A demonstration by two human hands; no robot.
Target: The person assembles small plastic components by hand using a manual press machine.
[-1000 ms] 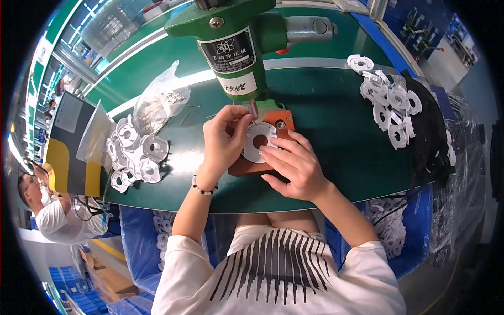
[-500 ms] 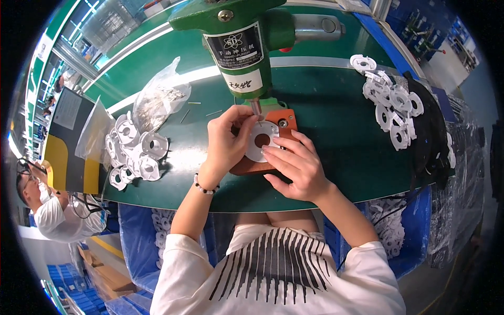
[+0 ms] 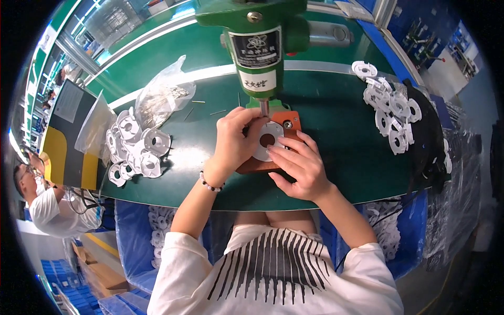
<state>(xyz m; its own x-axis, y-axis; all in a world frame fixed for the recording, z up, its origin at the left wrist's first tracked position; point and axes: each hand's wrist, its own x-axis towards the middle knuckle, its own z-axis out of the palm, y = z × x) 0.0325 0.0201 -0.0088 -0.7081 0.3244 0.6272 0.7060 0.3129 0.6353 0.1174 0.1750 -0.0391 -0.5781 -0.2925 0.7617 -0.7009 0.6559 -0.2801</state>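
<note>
A white round plastic part [image 3: 273,129] with a central hole lies flat on an orange-brown fixture [image 3: 254,167]. Directly over its far edge stands the metal ram [image 3: 264,106] of a green hand press [image 3: 261,58]. My left hand [image 3: 234,139] is closed in a pinch at the part's far edge, just under the ram; whatever is between the fingertips is hidden. Fingers outstretched, my right hand [image 3: 303,167] rests on the near right side of the part, its thumb held apart.
White plastic parts pile up at left [image 3: 139,144] and right [image 3: 391,107]. A clear bag of small metal pins [image 3: 163,102] lies at far left, with several loose pins [image 3: 218,112] nearby. Blue bins [image 3: 128,231] of parts sit below the table edge. Another person [image 3: 63,207] works at left.
The press, fixture and both hands sit slightly farther right in the picture as the view shifts. The left hand keeps its pinch under the ram, and the right hand stays on the white part.
</note>
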